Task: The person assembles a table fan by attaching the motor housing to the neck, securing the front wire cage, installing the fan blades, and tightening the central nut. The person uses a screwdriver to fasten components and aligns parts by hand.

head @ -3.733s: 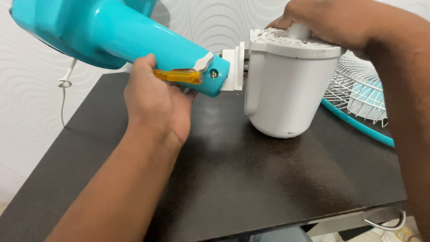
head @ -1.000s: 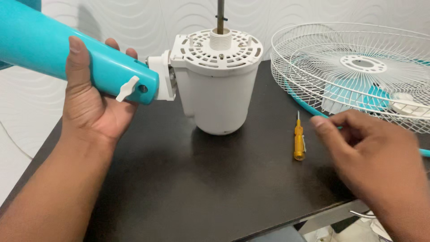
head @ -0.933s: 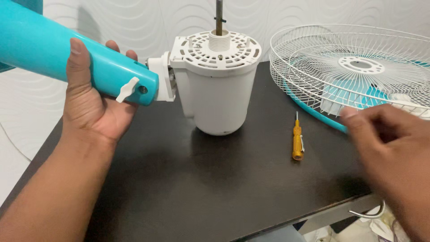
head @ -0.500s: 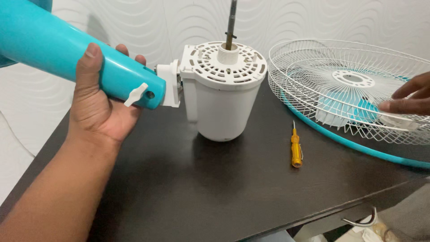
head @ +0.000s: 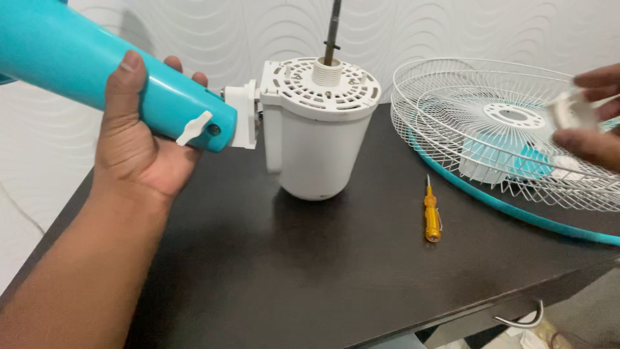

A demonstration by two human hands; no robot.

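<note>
My left hand (head: 139, 139) wraps the turquoise fan neck (head: 97, 74) at upper left, thumb over the top. Its long axis slants down-right to the one white motor housing (head: 316, 139), whose shaft (head: 332, 29) points straight up. My right hand (head: 594, 119), at the right edge, pinches one small white plastic piece (head: 571, 108) above the wire fan guard (head: 504, 129). One yellow screwdriver (head: 431, 218) lies on the table (head: 290, 271), tip pointing away.

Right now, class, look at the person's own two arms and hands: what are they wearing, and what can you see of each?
Both are bare. The left hand and its forearm show in full from wrist to frame edge, with no sleeve, glove, watch or ring visible. Of the right hand only fingers show at the picture's edge, also without glove or ring; its arm is out of view.
</note>
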